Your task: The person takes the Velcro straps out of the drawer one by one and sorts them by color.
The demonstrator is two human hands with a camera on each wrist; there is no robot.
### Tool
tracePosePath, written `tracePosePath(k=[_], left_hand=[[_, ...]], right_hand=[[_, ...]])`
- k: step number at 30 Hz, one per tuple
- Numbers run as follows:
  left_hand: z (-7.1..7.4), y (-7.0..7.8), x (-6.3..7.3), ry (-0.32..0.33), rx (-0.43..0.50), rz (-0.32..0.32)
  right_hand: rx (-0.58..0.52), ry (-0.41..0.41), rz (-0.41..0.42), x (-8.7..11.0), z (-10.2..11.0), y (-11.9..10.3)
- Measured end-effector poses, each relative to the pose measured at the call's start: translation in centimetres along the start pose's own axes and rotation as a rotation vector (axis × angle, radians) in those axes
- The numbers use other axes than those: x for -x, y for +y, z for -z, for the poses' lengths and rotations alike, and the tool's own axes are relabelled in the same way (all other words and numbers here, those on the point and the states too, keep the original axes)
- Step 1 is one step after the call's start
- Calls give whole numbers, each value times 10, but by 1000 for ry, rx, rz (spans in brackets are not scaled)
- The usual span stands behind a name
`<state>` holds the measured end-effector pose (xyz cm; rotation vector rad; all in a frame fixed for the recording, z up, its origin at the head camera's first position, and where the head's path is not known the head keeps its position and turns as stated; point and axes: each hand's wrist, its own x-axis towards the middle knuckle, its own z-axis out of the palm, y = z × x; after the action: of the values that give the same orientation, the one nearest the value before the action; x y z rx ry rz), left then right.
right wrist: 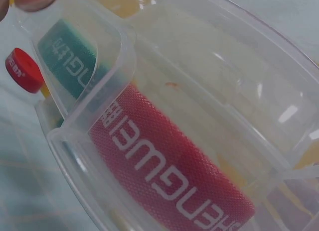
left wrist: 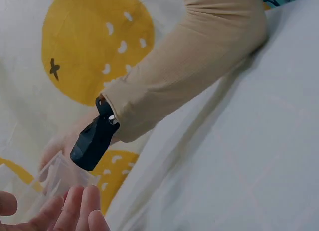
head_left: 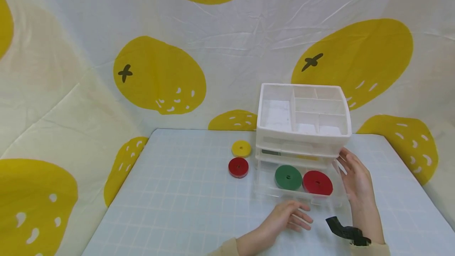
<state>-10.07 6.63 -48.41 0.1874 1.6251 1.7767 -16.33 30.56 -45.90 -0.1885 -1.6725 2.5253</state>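
My right hand is at the right side of a white drawer organizer, fingers extended by the rear corner of its pulled-out clear drawer. In that drawer lie a green roll and a red roll of strap. White lettering marks the red roll in the right wrist view. My left hand hovers in front of the drawer, palm facing right, fingers loosely spread and holding nothing. Its fingers show at the bottom of the left wrist view.
A small yellow roll and a small red roll lie left of the organizer on the pale checked tabletop. Behind stands a white cloth with yellow fruit prints. A black wrist device sits on the right wrist.
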Motion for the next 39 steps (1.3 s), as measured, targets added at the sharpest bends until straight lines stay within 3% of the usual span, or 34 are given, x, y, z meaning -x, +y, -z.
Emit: tracePosePath(k=[4,8,15,20,24,32,39], left_hand=[[6,7,10,-67,-205,-65],[12,19,19,-110,-459,-173],[18,52,35,-190,-908,-357],[23,75,38,-206,-1183,-474],[27,90,35,-208,-1296,-553],[34,111,28,-200,-1470,-634],[45,127,10,-230,-1478,-585]], right_hand=[[2,1,-8,-1,0,-1],[7,12,-26,-2,0,-1],[16,26,-19,-2,1,1],[30,24,-14,-2,0,0],[32,22,-16,-2,-1,-1],[7,32,-19,-1,-2,0],[10,35,-28,-4,0,-1]])
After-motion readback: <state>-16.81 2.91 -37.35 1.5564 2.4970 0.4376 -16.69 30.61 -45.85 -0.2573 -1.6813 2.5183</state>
